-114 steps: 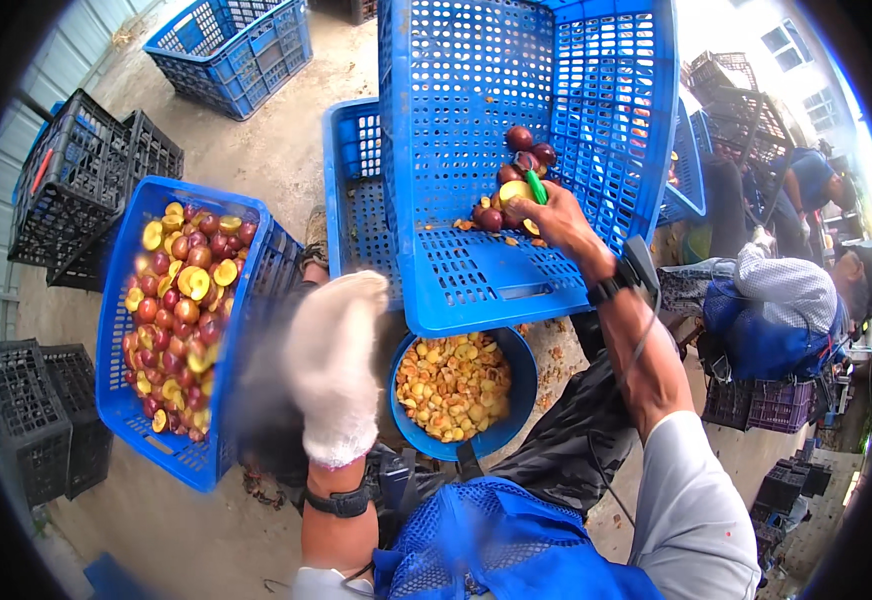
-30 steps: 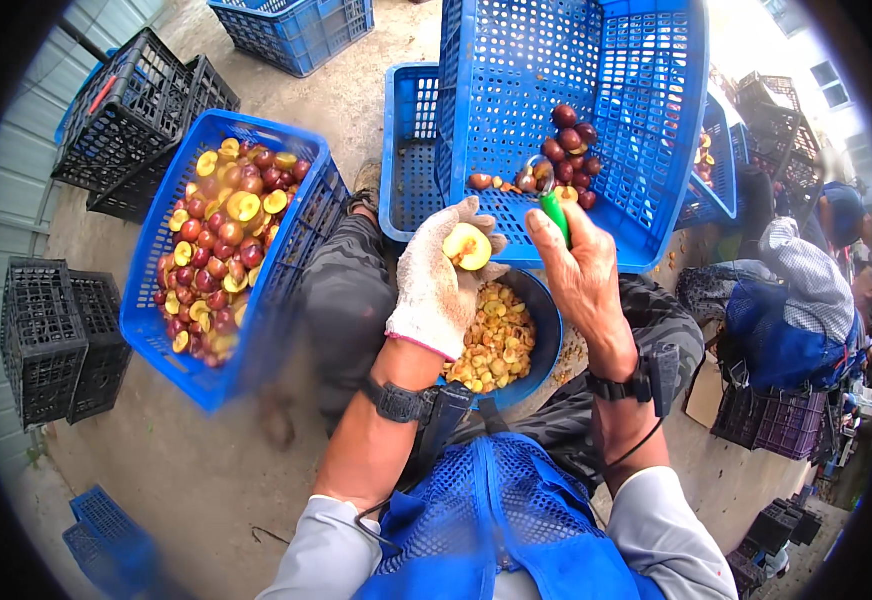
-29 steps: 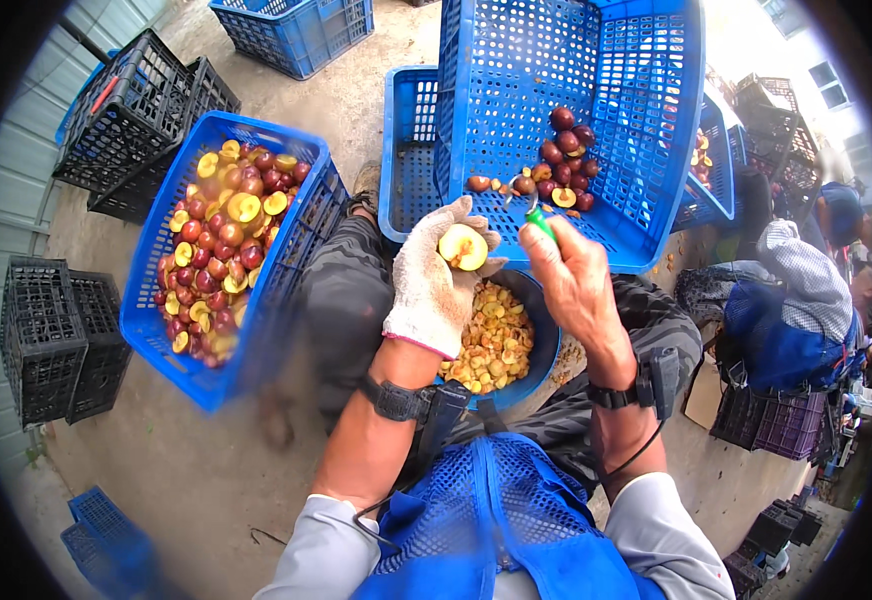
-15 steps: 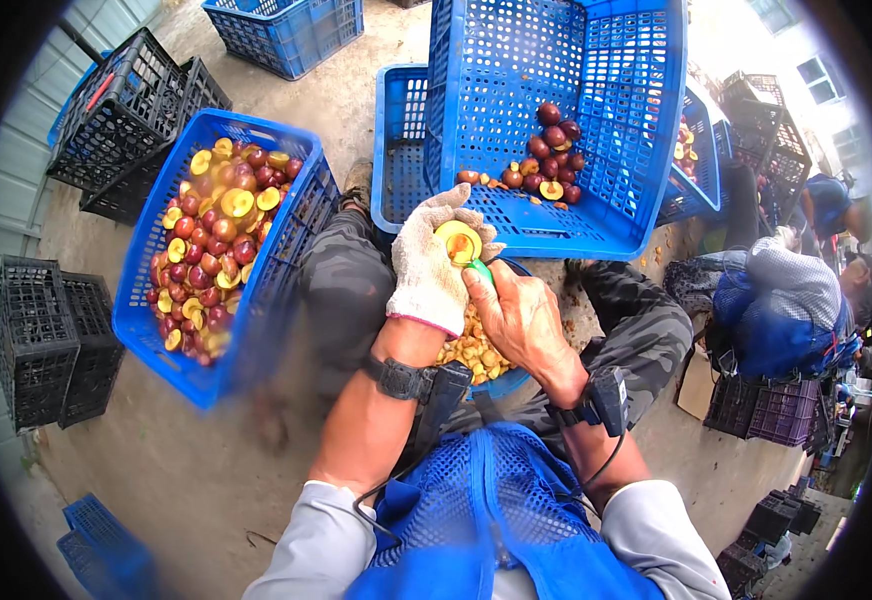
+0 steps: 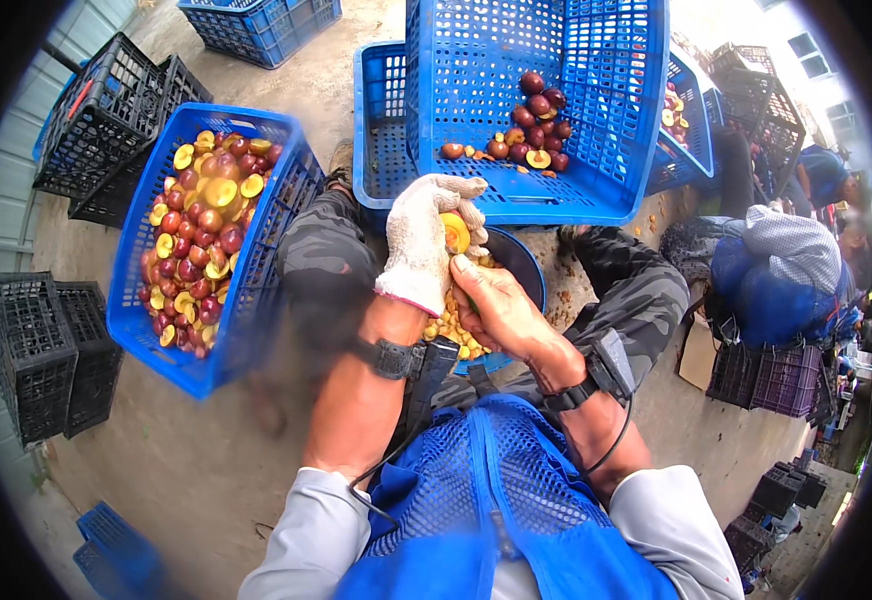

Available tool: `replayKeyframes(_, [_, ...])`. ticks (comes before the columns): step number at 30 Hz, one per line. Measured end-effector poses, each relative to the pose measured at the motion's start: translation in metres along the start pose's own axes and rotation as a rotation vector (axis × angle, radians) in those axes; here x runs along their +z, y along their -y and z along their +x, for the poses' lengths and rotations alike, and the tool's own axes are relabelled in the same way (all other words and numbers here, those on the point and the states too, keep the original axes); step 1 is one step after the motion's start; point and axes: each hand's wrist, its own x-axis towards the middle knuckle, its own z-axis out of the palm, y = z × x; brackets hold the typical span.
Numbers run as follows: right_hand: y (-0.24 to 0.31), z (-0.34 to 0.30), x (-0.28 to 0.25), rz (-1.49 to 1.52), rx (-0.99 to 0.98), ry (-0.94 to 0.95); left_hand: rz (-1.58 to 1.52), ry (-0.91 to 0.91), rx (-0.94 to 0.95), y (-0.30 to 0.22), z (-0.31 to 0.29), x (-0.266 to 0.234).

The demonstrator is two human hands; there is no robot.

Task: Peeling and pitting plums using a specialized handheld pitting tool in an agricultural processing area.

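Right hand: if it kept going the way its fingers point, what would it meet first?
The right hand points up at the halved fruit in the gloved left hand; its fingertips look already against it, though depth is unclear.

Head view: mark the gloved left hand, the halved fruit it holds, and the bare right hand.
gloved left hand [image 5: 421,245], head view, back of the glove
halved fruit [image 5: 455,233], head view, yellow cut face
bare right hand [image 5: 501,310], head view, back of the hand

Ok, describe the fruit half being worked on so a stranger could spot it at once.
Start at the dark round bowl between the knees. Just above it the gloved left hand cups a halved fruit, the bare right hand touching it. It alone sits in a hand; the rest lie in crates.
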Motion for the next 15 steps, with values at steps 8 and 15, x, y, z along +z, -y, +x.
replayKeyframes(8, [-0.012,0.0,-0.038,-0.18,-0.052,0.338,-0.339,0.331,-0.523,-0.003,0.011,-0.025])
replayKeyframes(15, [-0.021,-0.026,-0.079,-1.346,-0.132,0.132,-0.241,-0.236,0.441,-0.054,-0.022,-0.018])
